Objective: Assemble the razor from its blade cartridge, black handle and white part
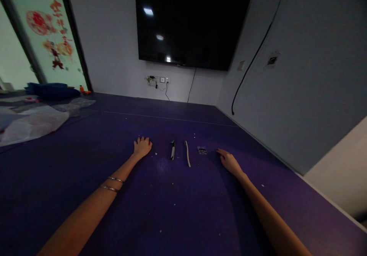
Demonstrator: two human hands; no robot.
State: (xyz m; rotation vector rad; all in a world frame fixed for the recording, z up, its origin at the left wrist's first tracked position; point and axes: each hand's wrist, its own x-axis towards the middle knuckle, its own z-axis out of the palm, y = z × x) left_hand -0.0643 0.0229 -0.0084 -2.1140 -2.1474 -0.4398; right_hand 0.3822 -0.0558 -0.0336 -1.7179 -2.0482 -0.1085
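My left hand point(142, 147) rests palm-down on the purple tabletop point(197, 202), fingers spread and nothing in it. To its right lies a black and silver razor point(172, 151), its head at the far end. Beside that is a slim, slightly curved off-white stick point(187, 155), shaped like a toothbrush; its small head is too far off to make out. A small clear pack with dark pieces inside point(202, 150) lies farther right. My right hand point(229, 162) lies on the table just right of the pack, apart from it, fingers stretched out and holding nothing.
Plastic sheeting point(37, 124) and a dark blue cloth bundle point(53, 90) lie at the far left, near a small orange object point(83, 90). White scraps dot the table. A television point(192, 26) hangs above; a black cable point(252, 59) hangs along the right wall.
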